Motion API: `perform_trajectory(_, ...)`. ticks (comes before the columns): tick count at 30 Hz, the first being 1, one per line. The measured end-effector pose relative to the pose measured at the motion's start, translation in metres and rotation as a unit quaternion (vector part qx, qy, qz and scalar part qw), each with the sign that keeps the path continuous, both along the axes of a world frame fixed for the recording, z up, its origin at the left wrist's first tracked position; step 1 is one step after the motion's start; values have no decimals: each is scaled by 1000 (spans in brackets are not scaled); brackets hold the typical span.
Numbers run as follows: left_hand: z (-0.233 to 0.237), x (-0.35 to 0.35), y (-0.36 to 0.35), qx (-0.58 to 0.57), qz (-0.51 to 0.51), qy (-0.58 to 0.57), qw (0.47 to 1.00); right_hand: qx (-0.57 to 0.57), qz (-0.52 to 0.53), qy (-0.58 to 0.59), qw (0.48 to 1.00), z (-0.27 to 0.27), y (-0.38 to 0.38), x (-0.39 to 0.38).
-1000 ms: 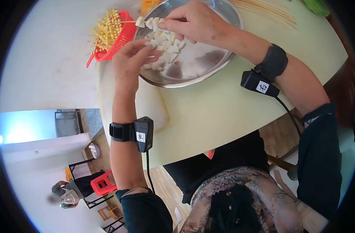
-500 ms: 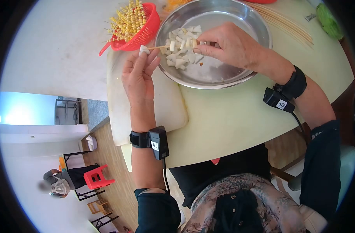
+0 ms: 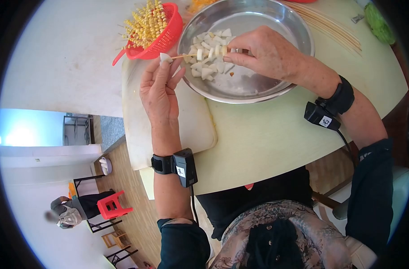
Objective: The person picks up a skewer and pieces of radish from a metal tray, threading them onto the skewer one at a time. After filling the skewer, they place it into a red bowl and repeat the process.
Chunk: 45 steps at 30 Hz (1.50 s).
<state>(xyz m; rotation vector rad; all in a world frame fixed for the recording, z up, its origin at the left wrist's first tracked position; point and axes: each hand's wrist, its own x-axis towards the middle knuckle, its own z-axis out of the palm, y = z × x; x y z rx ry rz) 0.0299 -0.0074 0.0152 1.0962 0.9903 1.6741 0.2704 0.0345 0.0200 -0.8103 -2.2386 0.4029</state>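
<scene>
My left hand pinches a white piece between thumb and finger, at the tip of a thin wooden skewer. Closed round the skewer's other end is my right hand, over a round metal tray. Several white pieces are threaded on the skewer near my right fingers. Cut white pieces lie in the left part of the tray, and a small brown bit is beside them.
A red basket of filled skewers stands at the upper left. Bare skewers lie right of the tray, near a green vegetable. A white board lies under my left arm. Another person is far off, near a red stool.
Both hands keep nearly the same pose and hold. The white piece in my left fingers is tilted slightly differently at the skewer's tip.
</scene>
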Motion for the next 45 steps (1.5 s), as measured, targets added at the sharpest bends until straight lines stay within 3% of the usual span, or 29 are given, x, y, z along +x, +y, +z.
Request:
perform_trajectory(17,-5,-6,-1,-30,45,-10,998,0,-4,-23,1000,-1,-2,0)
perform_trajectory(45,-7,0,-1,18,63,19,998,2,-9,-27,1000,-1,-2,0)
